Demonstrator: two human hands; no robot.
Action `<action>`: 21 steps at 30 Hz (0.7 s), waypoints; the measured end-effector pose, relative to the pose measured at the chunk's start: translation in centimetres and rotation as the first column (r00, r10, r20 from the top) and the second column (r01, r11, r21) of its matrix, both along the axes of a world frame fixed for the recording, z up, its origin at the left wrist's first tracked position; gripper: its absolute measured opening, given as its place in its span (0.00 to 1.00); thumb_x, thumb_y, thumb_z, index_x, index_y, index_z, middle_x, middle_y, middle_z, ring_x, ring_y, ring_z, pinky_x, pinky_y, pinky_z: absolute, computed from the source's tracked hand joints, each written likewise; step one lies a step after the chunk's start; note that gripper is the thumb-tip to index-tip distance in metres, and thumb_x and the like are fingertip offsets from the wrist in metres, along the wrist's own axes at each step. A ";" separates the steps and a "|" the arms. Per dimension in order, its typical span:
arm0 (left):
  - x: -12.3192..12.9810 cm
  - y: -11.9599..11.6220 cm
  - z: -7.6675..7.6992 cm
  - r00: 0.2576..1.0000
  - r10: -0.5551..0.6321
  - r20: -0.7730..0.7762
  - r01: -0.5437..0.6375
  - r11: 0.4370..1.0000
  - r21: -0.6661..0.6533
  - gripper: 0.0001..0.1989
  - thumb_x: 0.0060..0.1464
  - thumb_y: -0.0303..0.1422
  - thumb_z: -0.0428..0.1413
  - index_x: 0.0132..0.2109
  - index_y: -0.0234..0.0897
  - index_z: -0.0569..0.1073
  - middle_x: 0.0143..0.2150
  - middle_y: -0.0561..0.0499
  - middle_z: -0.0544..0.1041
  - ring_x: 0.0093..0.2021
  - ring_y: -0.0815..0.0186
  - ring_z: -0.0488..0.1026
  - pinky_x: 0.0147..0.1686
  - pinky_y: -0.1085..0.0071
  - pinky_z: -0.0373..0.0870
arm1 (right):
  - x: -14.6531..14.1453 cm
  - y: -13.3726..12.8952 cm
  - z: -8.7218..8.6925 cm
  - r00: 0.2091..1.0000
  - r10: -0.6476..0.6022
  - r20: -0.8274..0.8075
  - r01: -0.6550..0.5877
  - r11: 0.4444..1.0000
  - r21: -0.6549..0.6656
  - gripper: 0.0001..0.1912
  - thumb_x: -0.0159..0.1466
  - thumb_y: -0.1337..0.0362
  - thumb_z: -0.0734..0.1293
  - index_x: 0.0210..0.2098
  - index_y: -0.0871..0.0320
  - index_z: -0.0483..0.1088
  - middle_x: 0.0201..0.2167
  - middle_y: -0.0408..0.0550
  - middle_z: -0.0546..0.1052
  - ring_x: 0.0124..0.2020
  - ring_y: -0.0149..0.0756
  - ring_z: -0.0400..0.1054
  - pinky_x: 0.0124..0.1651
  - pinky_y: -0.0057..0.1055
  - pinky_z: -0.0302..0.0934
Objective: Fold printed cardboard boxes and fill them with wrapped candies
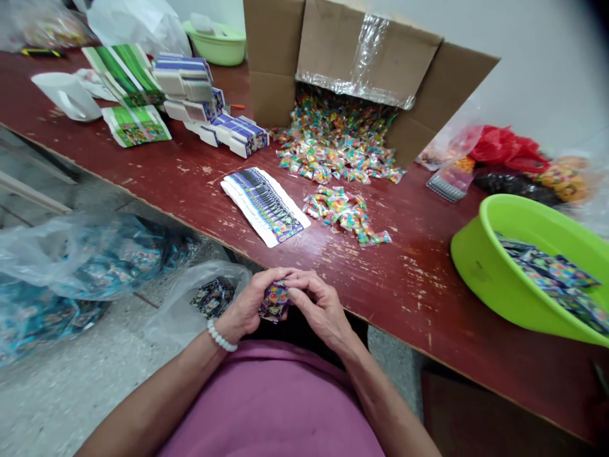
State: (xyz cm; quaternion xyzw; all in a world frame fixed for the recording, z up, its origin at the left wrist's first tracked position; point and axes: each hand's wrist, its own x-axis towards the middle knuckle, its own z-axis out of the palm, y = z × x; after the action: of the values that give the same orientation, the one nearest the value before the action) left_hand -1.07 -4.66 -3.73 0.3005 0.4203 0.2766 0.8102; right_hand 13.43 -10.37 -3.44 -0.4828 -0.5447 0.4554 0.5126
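Note:
Close to my body, just off the table's front edge, my left hand (247, 306) is closed around a small dark purple printed packet (275, 301) with colourful pictures; whether it is one or a small stack I cannot tell. The thumb and fingers of my right hand (321, 306) pinch at its upper right edge. Ahead of my hands, a fanned pile of flat printed cards (266, 206) lies on the red table (371, 279). Beside it sits a small heap of clear-wrapped candies (340, 209).
An open cardboard box (361, 47) spills many wrapped candies. Strapped card bundles (137, 125) and a white mug (66, 95) stand at left. A green basin (480, 254) at right holds dark packets. Plastic bags (190, 311) of packets lie on the floor at left.

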 end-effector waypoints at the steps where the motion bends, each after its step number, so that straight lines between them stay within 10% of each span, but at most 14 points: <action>1: -0.4 0.2 0.1 1.000 0.016 -0.017 -0.016 1.000 0.025 0.19 0.52 0.43 0.60 0.46 0.36 0.78 0.34 0.50 0.79 0.23 0.67 0.73 0.19 0.73 0.70 | -0.2 -0.1 -0.2 0.999 0.024 0.021 -0.024 1.000 -0.005 0.08 0.65 0.61 0.68 0.44 0.49 0.78 0.49 0.47 0.76 0.50 0.40 0.70 0.50 0.36 0.66; 5: -4.2 1.1 -0.1 0.947 0.152 -0.284 -0.063 0.952 0.299 0.21 0.54 0.47 0.57 0.47 0.36 0.77 0.44 0.46 0.80 0.36 0.60 0.77 0.28 0.69 0.73 | 0.3 1.0 -0.7 0.991 -0.038 0.129 0.043 0.998 -0.035 0.12 0.64 0.60 0.68 0.47 0.50 0.76 0.48 0.48 0.74 0.39 0.35 0.70 0.39 0.31 0.65; 12: -10.9 3.2 -1.6 0.442 0.459 -0.771 0.320 0.722 0.614 0.24 0.57 0.49 0.51 0.53 0.40 0.76 0.53 0.44 0.78 0.55 0.51 0.72 0.57 0.58 0.65 | 3.5 9.7 -1.4 0.758 -0.367 0.539 0.336 0.928 0.160 0.15 0.66 0.63 0.63 0.50 0.57 0.73 0.48 0.53 0.75 0.45 0.42 0.70 0.51 0.39 0.63; 17: -7.2 3.7 -0.9 0.485 0.576 -0.658 0.420 0.507 0.753 0.17 0.60 0.41 0.51 0.52 0.41 0.76 0.52 0.46 0.78 0.53 0.55 0.73 0.57 0.60 0.64 | 1.9 13.3 -1.5 0.498 -0.286 0.819 0.427 0.902 0.055 0.23 0.64 0.54 0.70 0.54 0.59 0.69 0.52 0.62 0.69 0.49 0.52 0.70 0.47 0.42 0.64; 21: -5.1 4.4 -0.5 0.523 0.614 -0.591 0.418 0.420 0.805 0.14 0.61 0.37 0.51 0.50 0.41 0.76 0.50 0.48 0.79 0.51 0.58 0.73 0.56 0.63 0.65 | 1.5 13.7 -1.6 0.458 -0.262 0.849 0.483 0.875 0.010 0.25 0.63 0.47 0.69 0.50 0.58 0.69 0.51 0.60 0.69 0.47 0.53 0.71 0.44 0.42 0.64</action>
State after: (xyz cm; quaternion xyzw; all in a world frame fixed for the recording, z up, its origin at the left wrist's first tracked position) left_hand -6.19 -0.28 -4.23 0.7439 0.5553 0.3275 0.1760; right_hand 14.98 3.28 -5.08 -0.8032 -0.5427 0.1085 0.2206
